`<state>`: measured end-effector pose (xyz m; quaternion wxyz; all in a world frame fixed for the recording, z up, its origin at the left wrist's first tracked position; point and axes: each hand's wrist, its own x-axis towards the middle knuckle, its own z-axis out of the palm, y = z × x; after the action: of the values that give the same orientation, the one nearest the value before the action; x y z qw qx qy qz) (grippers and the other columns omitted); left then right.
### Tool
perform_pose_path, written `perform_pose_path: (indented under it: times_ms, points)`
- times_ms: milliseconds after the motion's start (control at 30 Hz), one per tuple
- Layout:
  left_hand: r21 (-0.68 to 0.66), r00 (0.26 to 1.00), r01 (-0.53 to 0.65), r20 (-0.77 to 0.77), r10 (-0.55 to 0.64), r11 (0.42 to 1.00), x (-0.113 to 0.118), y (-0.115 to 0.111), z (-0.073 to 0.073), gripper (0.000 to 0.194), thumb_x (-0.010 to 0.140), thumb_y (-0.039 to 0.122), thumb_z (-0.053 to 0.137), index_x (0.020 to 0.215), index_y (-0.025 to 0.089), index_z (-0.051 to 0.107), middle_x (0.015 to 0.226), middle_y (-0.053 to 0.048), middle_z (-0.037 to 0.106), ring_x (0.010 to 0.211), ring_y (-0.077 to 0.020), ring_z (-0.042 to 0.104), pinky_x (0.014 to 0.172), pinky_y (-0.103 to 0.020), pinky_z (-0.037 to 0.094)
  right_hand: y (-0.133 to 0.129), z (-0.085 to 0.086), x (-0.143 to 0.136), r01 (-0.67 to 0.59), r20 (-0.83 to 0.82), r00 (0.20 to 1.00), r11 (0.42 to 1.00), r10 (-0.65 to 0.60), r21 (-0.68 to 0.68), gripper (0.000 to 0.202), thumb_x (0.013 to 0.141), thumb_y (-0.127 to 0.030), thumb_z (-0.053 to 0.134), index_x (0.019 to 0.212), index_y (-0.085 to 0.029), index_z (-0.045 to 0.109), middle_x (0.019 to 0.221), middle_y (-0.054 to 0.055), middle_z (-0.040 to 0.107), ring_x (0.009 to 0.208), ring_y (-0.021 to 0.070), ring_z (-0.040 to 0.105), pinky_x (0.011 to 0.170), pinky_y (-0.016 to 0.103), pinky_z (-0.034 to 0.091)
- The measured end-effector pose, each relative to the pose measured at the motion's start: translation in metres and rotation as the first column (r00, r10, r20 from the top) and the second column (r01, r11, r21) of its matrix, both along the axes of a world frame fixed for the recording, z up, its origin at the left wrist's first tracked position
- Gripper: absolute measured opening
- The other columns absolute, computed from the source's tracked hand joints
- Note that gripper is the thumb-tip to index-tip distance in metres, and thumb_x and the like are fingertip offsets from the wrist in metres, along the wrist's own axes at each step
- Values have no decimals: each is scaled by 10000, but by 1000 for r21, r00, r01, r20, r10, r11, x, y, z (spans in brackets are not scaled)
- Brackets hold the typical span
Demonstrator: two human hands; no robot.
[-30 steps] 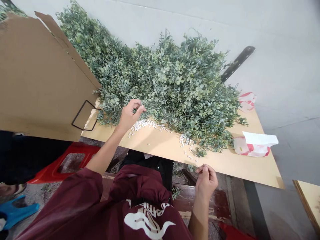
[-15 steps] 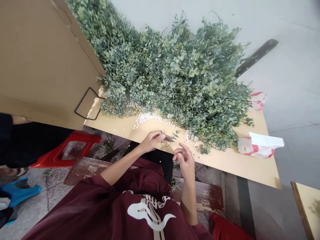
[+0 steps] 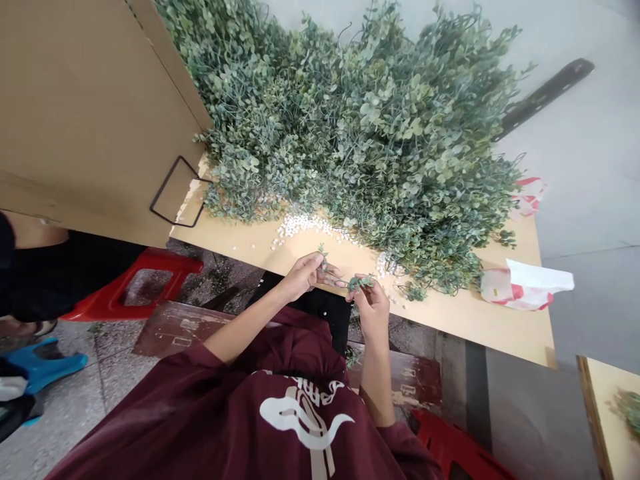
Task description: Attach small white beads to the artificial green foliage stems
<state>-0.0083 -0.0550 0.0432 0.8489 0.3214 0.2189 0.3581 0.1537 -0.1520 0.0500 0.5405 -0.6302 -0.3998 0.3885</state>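
A small leafy green sprig (image 3: 359, 283) with a thin stem spans the gap between my two hands over the table's near edge. My left hand (image 3: 304, 275) pinches one end, where a few leaves stick up above the thumb. At the other end, my right hand (image 3: 371, 303) has its thumb and fingers closed on the leafy part. Small white pieces (image 3: 300, 225) lie scattered just beyond my hands, in front of a large heap of green foliage (image 3: 350, 133).
A big cardboard box (image 3: 100, 120) stands at the left beside a black wire frame (image 3: 154, 201). On the right of the table (image 3: 520, 337) lies a red and white bag (image 3: 515, 293). Part of another person, a red stool (image 3: 150, 263) and a blue stool (image 3: 50, 367) are at lower left.
My right hand has closed on the leafy end of the sprig, which was apart from its fingers before. The view has shifted slightly.
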Motion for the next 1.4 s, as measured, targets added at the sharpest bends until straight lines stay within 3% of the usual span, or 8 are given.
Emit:
perform_pose_path:
  times_ms: [200,333,467,800,1033,1133,1300,1400]
  points:
    - [-58,989,-66,131,73,996,-7,11,1,344,825,446,669,817,135,522,851,-86,724,800,-215,721,804,-374,569,-10,-2,24,74,67,996,991,-67,-109,295,823,-398,636,1020,-179,652,822,34,656,649,133,585,638,280,495]
    - [50,989,-145,30,144,988,-17,22,4,330,810,413,689,733,115,569,781,-85,698,881,-239,701,843,-359,542,-26,5,60,235,207,959,949,-193,-208,336,778,-443,663,957,-159,658,699,-4,596,507,93,476,478,226,407]
    - [115,976,-205,-47,212,972,-23,29,1,338,789,422,705,707,125,568,652,-27,624,770,-189,685,724,-281,530,-41,13,86,375,304,906,892,-295,-252,390,770,-498,648,929,-141,656,573,-34,524,431,78,381,395,209,302]
    - [225,944,-197,-218,247,954,-20,40,-1,378,723,413,757,932,126,626,727,2,601,546,-78,557,528,-228,508,-34,8,95,279,431,900,843,-63,-459,464,738,-524,645,1042,-178,585,855,50,665,417,116,538,399,268,470]
    - [350,920,-151,-293,261,924,-16,46,-10,372,765,436,715,944,120,637,825,-55,685,738,-134,646,714,-257,522,10,-2,84,192,412,911,897,-12,-397,278,774,-436,608,877,-178,602,687,20,635,432,150,583,423,283,504]
    - [446,898,-84,-355,262,891,-9,46,-16,387,815,444,658,1037,128,636,893,-74,693,843,-173,659,773,-268,510,34,-2,76,167,401,915,943,-39,-289,281,792,-430,607,910,-175,592,706,19,634,457,146,594,439,277,513]
    - [658,801,99,-497,332,747,-7,44,-15,386,940,391,452,1245,179,555,1046,-78,653,910,-181,619,829,-283,473,66,3,42,232,215,944,967,-249,104,326,817,-424,634,1031,-187,565,767,10,639,584,148,648,602,302,566]
    - [704,789,239,-542,289,668,-10,44,-10,336,960,336,374,1174,178,581,1052,-71,633,936,-179,587,859,-280,445,78,4,18,175,97,976,969,-194,171,278,826,-402,639,991,-178,621,765,19,659,618,152,662,659,320,570]
